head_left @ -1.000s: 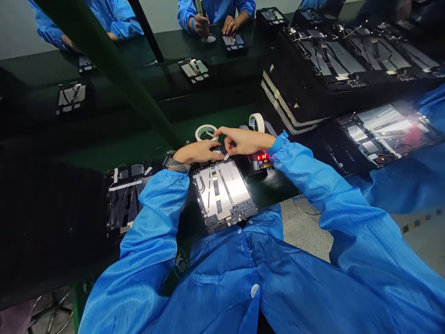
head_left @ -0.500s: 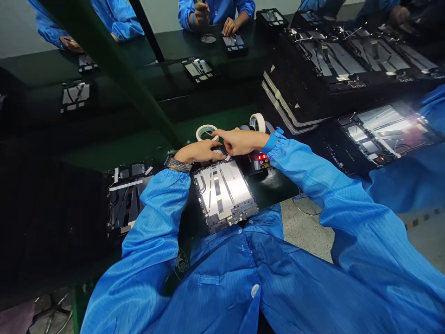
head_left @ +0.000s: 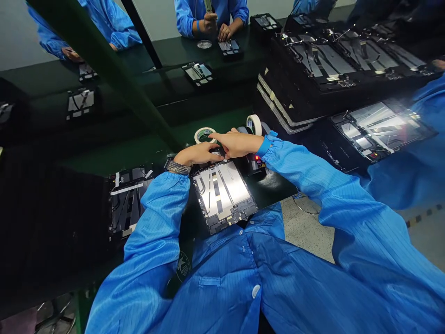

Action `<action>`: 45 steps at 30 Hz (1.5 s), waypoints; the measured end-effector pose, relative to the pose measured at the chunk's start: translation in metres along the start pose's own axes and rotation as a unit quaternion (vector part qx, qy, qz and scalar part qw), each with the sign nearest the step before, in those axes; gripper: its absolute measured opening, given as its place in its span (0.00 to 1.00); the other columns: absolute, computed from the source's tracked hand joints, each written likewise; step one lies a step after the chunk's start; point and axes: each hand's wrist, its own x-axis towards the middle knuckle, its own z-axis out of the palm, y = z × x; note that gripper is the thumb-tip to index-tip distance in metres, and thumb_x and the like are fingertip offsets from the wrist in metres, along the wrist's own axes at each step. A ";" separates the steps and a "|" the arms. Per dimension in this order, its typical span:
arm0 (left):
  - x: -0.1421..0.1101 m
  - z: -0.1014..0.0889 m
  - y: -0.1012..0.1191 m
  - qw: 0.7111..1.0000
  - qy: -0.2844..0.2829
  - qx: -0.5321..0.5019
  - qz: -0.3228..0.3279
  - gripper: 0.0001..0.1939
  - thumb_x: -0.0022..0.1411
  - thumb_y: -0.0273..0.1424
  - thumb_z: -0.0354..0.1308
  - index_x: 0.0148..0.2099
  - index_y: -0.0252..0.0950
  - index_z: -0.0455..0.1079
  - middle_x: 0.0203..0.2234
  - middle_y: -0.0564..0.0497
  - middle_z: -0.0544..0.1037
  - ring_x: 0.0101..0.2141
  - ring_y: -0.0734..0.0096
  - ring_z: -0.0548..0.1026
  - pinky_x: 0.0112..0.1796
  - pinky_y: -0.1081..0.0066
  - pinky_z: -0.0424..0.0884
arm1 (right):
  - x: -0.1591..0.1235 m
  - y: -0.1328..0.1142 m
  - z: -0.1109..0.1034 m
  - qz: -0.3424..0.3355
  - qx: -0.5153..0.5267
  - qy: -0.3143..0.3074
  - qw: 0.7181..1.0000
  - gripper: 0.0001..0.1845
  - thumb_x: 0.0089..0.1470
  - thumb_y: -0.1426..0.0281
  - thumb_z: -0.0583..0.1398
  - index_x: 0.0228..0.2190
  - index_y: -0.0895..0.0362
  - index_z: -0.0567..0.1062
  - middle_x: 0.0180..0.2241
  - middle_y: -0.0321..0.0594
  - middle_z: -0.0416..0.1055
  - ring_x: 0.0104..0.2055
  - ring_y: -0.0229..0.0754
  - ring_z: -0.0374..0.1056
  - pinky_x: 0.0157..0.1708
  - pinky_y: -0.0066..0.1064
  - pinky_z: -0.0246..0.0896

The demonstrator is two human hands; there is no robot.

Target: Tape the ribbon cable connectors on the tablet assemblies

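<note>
An opened tablet [head_left: 227,188] lies in front of me, its silver back plate, dark ribbon cables and circuit parts exposed. At its far edge, my left hand [head_left: 197,153] is closed, thumb and fingers on the tablet's top end. My right hand [head_left: 238,143] meets it there. Its index finger points left and the other fingers are bent down in a pinch. At those fingertips shows a small white strip [head_left: 225,160], partly hidden. Just beyond the hands lies a roll of white tape [head_left: 205,135], and a second tape roll [head_left: 255,124] stands upright behind my right wrist.
A black device with a red display [head_left: 257,160] sits under my right forearm. Another opened tablet [head_left: 128,199] lies left. A black stack [head_left: 295,97] bearing tablets rises at the back right. A green post [head_left: 121,83] slants across. Co-workers in blue work opposite and at the right.
Both hands keep nearly the same place at the tablet's far edge. The view has shifted slightly. Across the table, a co-worker's raised hand with a tool has moved a little.
</note>
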 end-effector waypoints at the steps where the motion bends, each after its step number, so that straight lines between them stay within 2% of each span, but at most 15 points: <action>1: 0.000 0.000 0.000 1.000 -0.002 0.000 -0.004 0.37 0.62 0.53 0.60 0.68 0.42 0.69 0.46 0.48 0.83 0.44 0.59 0.80 0.46 0.67 0.74 | 0.000 -0.001 0.000 0.003 -0.009 -0.004 1.000 0.52 0.53 0.80 0.69 0.71 0.61 0.53 0.43 0.47 0.81 0.54 0.58 0.74 0.63 0.51 0.52; 4: 0.000 0.000 -0.002 1.000 -0.005 -0.003 -0.008 0.39 0.62 0.55 0.60 0.69 0.43 0.67 0.43 0.48 0.84 0.44 0.58 0.81 0.44 0.68 0.73 | 0.001 -0.003 0.000 0.019 -0.038 -0.006 0.999 0.52 0.53 0.79 0.70 0.72 0.62 0.53 0.47 0.51 0.81 0.56 0.60 0.73 0.63 0.51 0.52; 6: 0.001 0.000 -0.002 1.000 0.002 -0.002 -0.002 0.40 0.61 0.56 0.60 0.69 0.42 0.67 0.45 0.48 0.84 0.46 0.57 0.81 0.45 0.68 0.73 | 0.003 -0.001 0.000 0.031 -0.050 0.009 0.998 0.54 0.53 0.76 0.72 0.72 0.58 0.53 0.51 0.52 0.79 0.58 0.61 0.72 0.62 0.51 0.53; 9: 0.000 0.000 -0.001 1.000 0.001 -0.012 -0.001 0.42 0.59 0.58 0.60 0.69 0.41 0.67 0.48 0.47 0.84 0.47 0.57 0.80 0.46 0.68 0.73 | 0.007 0.009 -0.002 0.038 -0.048 0.029 0.998 0.59 0.48 0.67 0.77 0.72 0.54 0.54 0.56 0.53 0.76 0.59 0.63 0.69 0.59 0.48 0.56; 13: -0.002 0.000 0.001 0.999 -0.011 -0.036 -0.019 0.43 0.59 0.58 0.60 0.70 0.41 0.66 0.43 0.48 0.85 0.44 0.59 0.81 0.44 0.69 0.74 | 0.011 0.032 -0.003 0.043 -0.058 0.073 0.995 0.66 0.40 0.53 0.79 0.71 0.54 0.56 0.58 0.55 0.72 0.60 0.65 0.66 0.58 0.48 0.55; 17: -0.004 -0.003 0.002 0.999 -0.015 -0.034 -0.021 0.46 0.58 0.59 0.61 0.71 0.40 0.64 0.42 0.48 0.85 0.42 0.59 0.81 0.40 0.70 0.74 | 0.010 0.047 0.002 0.038 -0.060 0.127 0.989 0.65 0.44 0.46 0.76 0.71 0.57 0.55 0.57 0.56 0.72 0.59 0.66 0.63 0.58 0.49 0.54; 22: -0.002 -0.004 0.005 1.000 -0.008 -0.008 -0.018 0.45 0.56 0.64 0.60 0.67 0.42 0.70 0.44 0.47 0.85 0.43 0.58 0.82 0.41 0.70 0.74 | 0.004 0.049 0.010 0.023 -0.079 0.122 0.989 0.61 0.47 0.43 0.73 0.70 0.59 0.58 0.55 0.57 0.73 0.59 0.67 0.62 0.58 0.51 0.53; 27: 0.003 0.000 0.011 1.000 0.007 0.023 -0.017 0.47 0.54 0.64 0.62 0.66 0.39 0.69 0.43 0.45 0.85 0.41 0.58 0.82 0.38 0.70 0.74 | 0.000 0.049 0.014 0.039 -0.101 0.147 0.983 0.59 0.49 0.41 0.71 0.68 0.60 0.59 0.55 0.59 0.72 0.59 0.68 0.62 0.58 0.53 0.52; 30: 0.004 -0.001 0.013 0.999 0.009 0.023 -0.032 0.45 0.53 0.61 0.65 0.65 0.40 0.70 0.46 0.45 0.85 0.44 0.57 0.82 0.42 0.70 0.75 | -0.003 0.050 0.016 0.035 -0.108 0.155 0.981 0.58 0.51 0.42 0.70 0.69 0.61 0.58 0.56 0.60 0.72 0.59 0.68 0.61 0.59 0.53 0.52; 33: 0.000 -0.006 0.008 0.999 0.028 -0.001 -0.017 0.44 0.51 0.57 0.70 0.65 0.41 0.71 0.54 0.45 0.82 0.52 0.54 0.80 0.51 0.68 0.74 | -0.011 0.047 0.016 0.037 -0.114 0.171 0.978 0.56 0.53 0.48 0.70 0.69 0.63 0.56 0.56 0.61 0.71 0.60 0.69 0.61 0.59 0.54 0.51; 36: -0.014 -0.011 -0.008 0.990 0.093 -0.094 0.045 0.40 0.55 0.56 0.68 0.64 0.42 0.72 0.61 0.44 0.78 0.59 0.53 0.76 0.60 0.62 0.70 | -0.023 0.034 0.014 0.040 -0.093 0.236 0.966 0.45 0.61 0.58 0.67 0.69 0.64 0.57 0.55 0.60 0.72 0.60 0.67 0.62 0.59 0.54 0.51; 39: -0.042 -0.008 -0.034 0.948 0.198 -0.223 0.106 0.34 0.60 0.54 0.66 0.61 0.40 0.75 0.59 0.43 0.79 0.58 0.52 0.77 0.62 0.56 0.69 | -0.034 0.006 0.016 -0.006 -0.014 0.269 0.963 0.34 0.64 0.67 0.63 0.67 0.59 0.61 0.50 0.52 0.75 0.55 0.60 0.66 0.56 0.50 0.54; 42: -0.076 0.013 -0.058 0.897 0.306 -0.298 0.111 0.28 0.62 0.50 0.67 0.58 0.38 0.76 0.57 0.43 0.80 0.58 0.54 0.77 0.64 0.55 0.68 | -0.035 -0.024 0.029 -0.073 0.096 0.216 0.969 0.34 0.62 0.69 0.66 0.65 0.57 0.63 0.43 0.44 0.77 0.49 0.54 0.70 0.54 0.47 0.57; 45: -0.099 0.049 -0.075 0.856 0.386 -0.334 0.085 0.24 0.64 0.45 0.66 0.57 0.38 0.75 0.55 0.43 0.80 0.58 0.55 0.77 0.63 0.55 0.68 | -0.024 -0.043 0.046 -0.088 0.164 0.183 0.965 0.37 0.58 0.72 0.69 0.65 0.58 0.64 0.39 0.39 0.77 0.46 0.50 0.72 0.55 0.45 0.58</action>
